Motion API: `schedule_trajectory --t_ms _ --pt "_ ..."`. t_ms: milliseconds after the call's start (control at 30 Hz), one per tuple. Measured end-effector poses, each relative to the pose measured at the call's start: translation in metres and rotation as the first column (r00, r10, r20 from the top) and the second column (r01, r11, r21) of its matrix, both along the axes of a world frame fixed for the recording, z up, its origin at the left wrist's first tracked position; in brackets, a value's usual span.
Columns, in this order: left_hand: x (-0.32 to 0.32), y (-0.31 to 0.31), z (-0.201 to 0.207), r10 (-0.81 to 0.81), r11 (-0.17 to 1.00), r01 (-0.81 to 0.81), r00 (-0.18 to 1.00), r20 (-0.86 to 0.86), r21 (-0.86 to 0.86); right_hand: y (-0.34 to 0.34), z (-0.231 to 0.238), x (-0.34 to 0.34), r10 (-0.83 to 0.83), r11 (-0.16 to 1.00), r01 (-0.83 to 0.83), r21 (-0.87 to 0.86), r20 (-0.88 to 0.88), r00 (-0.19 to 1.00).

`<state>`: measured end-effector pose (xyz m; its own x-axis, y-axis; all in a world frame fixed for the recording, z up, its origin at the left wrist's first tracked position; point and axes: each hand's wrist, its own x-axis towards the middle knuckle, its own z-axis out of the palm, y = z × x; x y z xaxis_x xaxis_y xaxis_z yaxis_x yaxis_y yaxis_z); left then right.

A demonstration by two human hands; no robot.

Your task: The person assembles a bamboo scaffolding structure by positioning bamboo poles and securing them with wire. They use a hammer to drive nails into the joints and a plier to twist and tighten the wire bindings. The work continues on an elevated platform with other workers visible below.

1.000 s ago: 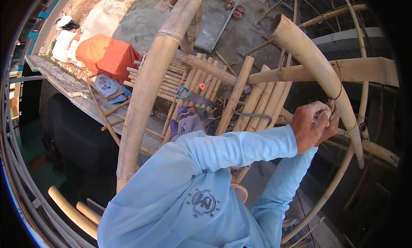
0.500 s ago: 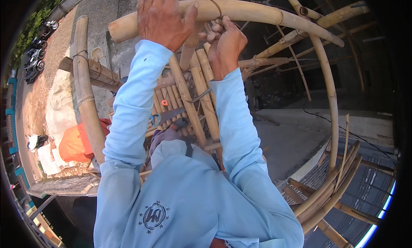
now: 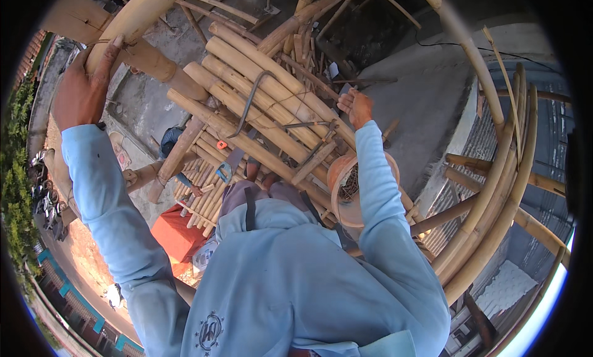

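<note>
At the upper left, my left hand [image 3: 81, 97] is closed around a thick bamboo pole [image 3: 133, 17], its thumb by a thin dark tie. My right hand [image 3: 356, 108] is held out over the stacked bamboo poles [image 3: 272, 88], fingers curled in; whatever they may hold cannot be made out. Below that wrist, partly behind my sleeve, stands an orange-brown bucket [image 3: 347, 215] with dark, thin strands inside. A bent metal bar with a hooked end [image 3: 249, 103] lies across the bamboo. Lower down are a blue-handled saw [image 3: 224, 171] and a small orange tape measure [image 3: 222, 145].
Another person's hand [image 3: 196, 191] and dark blue cap [image 3: 170, 139] show below, beside a bamboo slat platform [image 3: 207, 202]. An orange-red tarp [image 3: 177, 233] lies lower left. Curved bamboo poles [image 3: 494, 221] rise at the right, near a concrete ledge [image 3: 454, 131].
Both hands were together at the tie on the upper pole. The right hand has left it and come down right, above the bucket. The left stays on the pole; the view has shifted.
</note>
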<state>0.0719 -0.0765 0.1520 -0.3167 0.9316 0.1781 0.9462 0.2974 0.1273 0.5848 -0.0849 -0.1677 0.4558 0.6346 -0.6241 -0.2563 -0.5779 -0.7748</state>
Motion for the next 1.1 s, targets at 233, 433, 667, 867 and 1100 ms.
schedule_trajectory --t_ms 233,433,667,867,1100 --pt "0.012 -0.014 0.003 0.081 0.996 -0.078 0.993 -0.081 0.044 -0.084 -0.106 -0.087 0.510 0.793 -0.155 -0.590 0.503 0.698" --pt "0.024 -0.013 0.011 0.032 0.997 -0.028 0.997 -0.069 0.067 -0.091 -0.149 -0.069 0.611 0.745 -0.134 -0.654 0.587 0.531" --pt "0.022 -0.017 0.015 0.040 0.999 -0.038 0.996 -0.080 0.035 -0.105 -0.149 -0.059 0.572 0.747 -0.062 -0.662 0.592 0.568" --pt "-0.001 -0.028 0.013 -0.077 0.943 0.016 0.982 0.174 0.333 -0.096 -0.200 -0.036 0.591 0.692 -0.148 -0.706 0.437 0.678" --pt "0.040 -0.043 -0.027 -0.418 0.514 0.038 0.884 0.211 0.857 -0.112 -0.199 -0.008 0.666 0.746 -0.290 -0.599 0.666 0.336"
